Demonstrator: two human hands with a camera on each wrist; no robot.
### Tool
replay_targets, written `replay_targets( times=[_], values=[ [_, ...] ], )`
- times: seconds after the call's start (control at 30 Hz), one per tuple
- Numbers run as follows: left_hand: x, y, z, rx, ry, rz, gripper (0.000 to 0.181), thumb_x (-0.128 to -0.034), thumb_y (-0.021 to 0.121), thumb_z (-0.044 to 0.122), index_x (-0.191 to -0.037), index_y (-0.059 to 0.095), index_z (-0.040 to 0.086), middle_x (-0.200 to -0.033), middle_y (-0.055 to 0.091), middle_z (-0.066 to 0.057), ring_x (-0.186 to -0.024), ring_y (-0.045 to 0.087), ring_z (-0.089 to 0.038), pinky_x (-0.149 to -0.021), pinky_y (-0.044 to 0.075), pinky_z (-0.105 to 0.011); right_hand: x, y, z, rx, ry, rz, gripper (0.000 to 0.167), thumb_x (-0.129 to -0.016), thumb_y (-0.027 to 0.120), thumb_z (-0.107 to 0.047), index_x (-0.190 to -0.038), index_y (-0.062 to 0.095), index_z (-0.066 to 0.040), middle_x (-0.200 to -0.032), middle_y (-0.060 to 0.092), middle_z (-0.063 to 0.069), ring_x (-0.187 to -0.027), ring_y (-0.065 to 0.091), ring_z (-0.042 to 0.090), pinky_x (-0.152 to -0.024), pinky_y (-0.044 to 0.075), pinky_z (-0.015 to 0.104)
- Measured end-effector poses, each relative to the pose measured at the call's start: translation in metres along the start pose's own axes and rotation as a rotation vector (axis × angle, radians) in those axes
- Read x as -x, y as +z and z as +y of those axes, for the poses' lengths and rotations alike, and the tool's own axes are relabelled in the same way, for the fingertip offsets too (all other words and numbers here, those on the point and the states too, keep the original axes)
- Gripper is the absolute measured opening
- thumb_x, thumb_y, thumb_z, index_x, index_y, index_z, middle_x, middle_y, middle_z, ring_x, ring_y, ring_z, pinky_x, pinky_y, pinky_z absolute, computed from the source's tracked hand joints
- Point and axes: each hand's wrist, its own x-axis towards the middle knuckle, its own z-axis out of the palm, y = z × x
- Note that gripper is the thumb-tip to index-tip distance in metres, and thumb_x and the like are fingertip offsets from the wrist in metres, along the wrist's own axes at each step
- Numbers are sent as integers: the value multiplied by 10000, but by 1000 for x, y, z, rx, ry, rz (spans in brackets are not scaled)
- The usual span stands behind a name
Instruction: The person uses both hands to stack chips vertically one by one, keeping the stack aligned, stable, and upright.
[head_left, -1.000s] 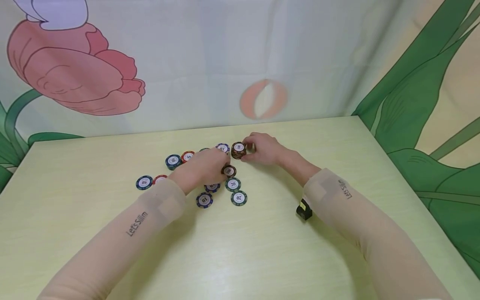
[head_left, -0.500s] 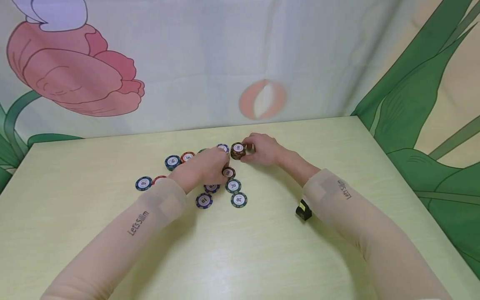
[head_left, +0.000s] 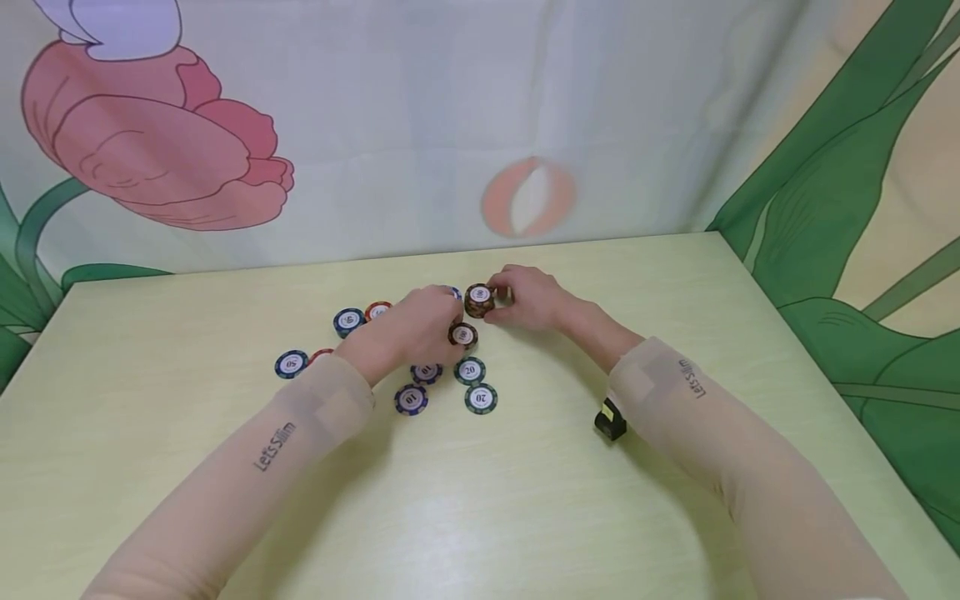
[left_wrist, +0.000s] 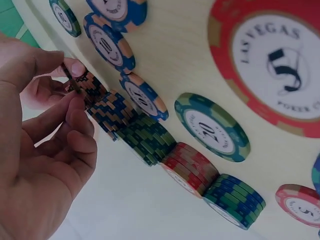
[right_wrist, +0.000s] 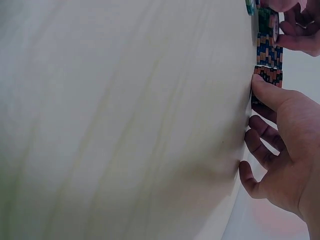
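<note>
My left hand pinches one dark brown-and-black poker chip between thumb and fingertip, its numbered face tilted toward the head camera. Just beyond that chip stands an upright stack of matching brown-and-black chips. Thumb and fingers of my right hand hold this stack from its right side. In the left wrist view the pinched chip appears edge-on, in front of the brown stack. Beside the stack come a blue-and-tan stack, a green stack, a red stack and a blue-green stack.
Loose chips lie nearer the front of the table: green 20 chips, blue 10 chips, a blue-green 50 chip and red 5 chips. A small black object with a yellow patch sits by the right sleeve. A printed curtain hangs behind.
My left hand has raised the pinched chip slightly and brought it a little closer to the brown stack. The right hand has stayed at the stack.
</note>
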Motion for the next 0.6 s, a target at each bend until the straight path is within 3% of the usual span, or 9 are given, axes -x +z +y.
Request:
replay_targets(
  times=[0.1,0.3,0.47,0.6],
  values=[
    [-3,-1,0,2,2,37,228,-853,776,249,-882,680,44,-890,576,-69,-775,548,-220,-686,497,-344,0,0,1,2,-4,3,392,-889,803,-282,-1196,711,-56,-1034,628,82,-951,592,254,-818,478,419],
    [-8,-4,-1,20,-52,92,215,-845,753,251,-892,676,56,-907,573,-68,-790,550,-234,-726,490,-357,0,-2,1,1,-8,9,380,-891,803,-271,-1194,715,-58,-1021,628,76,-945,589,250,-811,477,416],
    [-13,-4,-4,-13,-68,145,263,-857,764,265,-973,691,40,-956,599,-73,-889,553,-249,-817,495,-381,0,-2,0,1,-8,6,382,-888,806,-270,-1193,714,-59,-1016,631,73,-941,588,250,-806,474,416],
    [-17,-5,-5,-34,-73,171,312,-858,773,271,-1018,700,13,-957,609,-86,-891,560,-259,-815,504,-387,0,-1,0,4,-10,4,376,-893,803,-264,-1197,715,-61,-1018,635,75,-945,590,252,-808,475,415]
  ],
)
